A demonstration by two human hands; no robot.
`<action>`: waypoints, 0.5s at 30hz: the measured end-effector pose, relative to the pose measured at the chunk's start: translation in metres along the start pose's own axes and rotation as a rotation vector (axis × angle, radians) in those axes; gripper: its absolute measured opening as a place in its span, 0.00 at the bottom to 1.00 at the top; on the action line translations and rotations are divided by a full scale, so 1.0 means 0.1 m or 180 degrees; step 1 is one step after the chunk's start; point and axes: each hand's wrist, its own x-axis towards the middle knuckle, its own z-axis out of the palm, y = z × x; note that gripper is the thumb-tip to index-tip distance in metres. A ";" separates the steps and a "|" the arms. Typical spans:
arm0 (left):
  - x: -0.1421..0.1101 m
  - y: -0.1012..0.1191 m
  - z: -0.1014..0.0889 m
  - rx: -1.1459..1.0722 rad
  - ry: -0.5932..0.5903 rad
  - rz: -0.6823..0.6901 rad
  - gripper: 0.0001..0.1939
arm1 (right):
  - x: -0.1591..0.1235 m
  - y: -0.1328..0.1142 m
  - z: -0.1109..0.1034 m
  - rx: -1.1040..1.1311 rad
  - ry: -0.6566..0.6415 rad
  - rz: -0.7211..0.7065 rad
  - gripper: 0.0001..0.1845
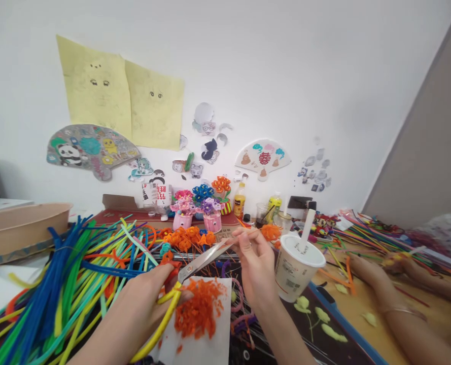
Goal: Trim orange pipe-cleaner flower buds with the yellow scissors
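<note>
My left hand point(149, 294) is closed round a pair of scissors point(204, 261) with yellow handles. The blades point up and right, their tips at the fingertips of my right hand point(253, 258). That hand is pinched; an orange strand shows just behind its fingers, but what they hold is mostly hidden. Under the scissors, orange fuzzy clippings point(198, 312) lie heaped on a white sheet point(223, 332). Orange pipe-cleaner flowers point(187, 238) lie behind the blades, and another fuzzy orange piece point(271, 232) shows just beyond my right hand.
Loose pipe cleaners point(76, 279) cover the left side, beside a round tan container point(23, 228). A lidded cup point(297, 263) with a straw stands close by my right hand. Potted pipe-cleaner flowers point(202, 203) and bottles point(239, 200) line the back. Another person's hands point(366, 274) rest at the right.
</note>
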 end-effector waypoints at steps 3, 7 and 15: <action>0.00 -0.02 0.01 0.0098 -0.0066 -0.0016 0.13 | 0.00 -0.01 0.00 0.0042 0.0036 0.0039 0.17; 0.01 -0.06 0.02 0.0113 -0.0044 0.0104 0.14 | 0.00 -0.01 0.00 0.0082 0.0070 0.0044 0.16; 0.00 -0.04 0.01 0.0096 0.0074 0.0181 0.15 | 0.00 -0.02 0.02 0.0081 0.0142 0.0035 0.17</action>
